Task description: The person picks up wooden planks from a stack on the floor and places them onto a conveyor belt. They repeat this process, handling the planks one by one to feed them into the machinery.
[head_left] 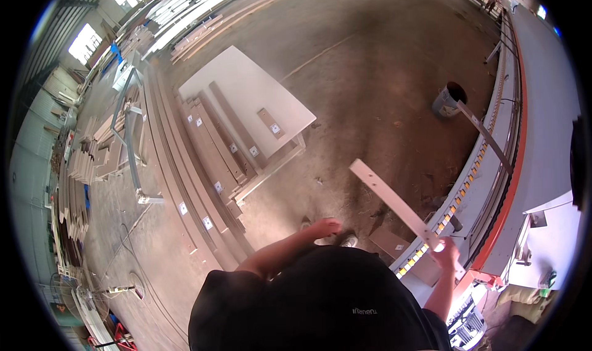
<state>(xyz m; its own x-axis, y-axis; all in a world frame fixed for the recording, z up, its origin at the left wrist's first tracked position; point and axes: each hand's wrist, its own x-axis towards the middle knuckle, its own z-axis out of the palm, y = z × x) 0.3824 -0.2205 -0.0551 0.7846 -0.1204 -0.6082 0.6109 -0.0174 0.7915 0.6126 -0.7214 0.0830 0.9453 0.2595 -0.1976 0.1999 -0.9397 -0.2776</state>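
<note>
My right hand [445, 255] is closed on the near part of a narrow, pale brown wooden board [394, 200]. The board slants away to the far left over the floor, with small holes showing near its far end. Its near part lies over the edge of a long machine [472, 190] on my right. In front of my body, my left hand [327, 227] has its fingers curled in, and nothing shows in them. A second brown board [487, 138] rests across the machine's edge farther along.
Left of centre, a low stand carries a white panel [246, 79] and several brown boards with white labels [213, 135]. Longer boards [176, 166] lie beside it. A bucket [449, 99] stands on the floor near the machine. A grey metal frame [128, 141] is farther left. Another person [494, 0] is far off.
</note>
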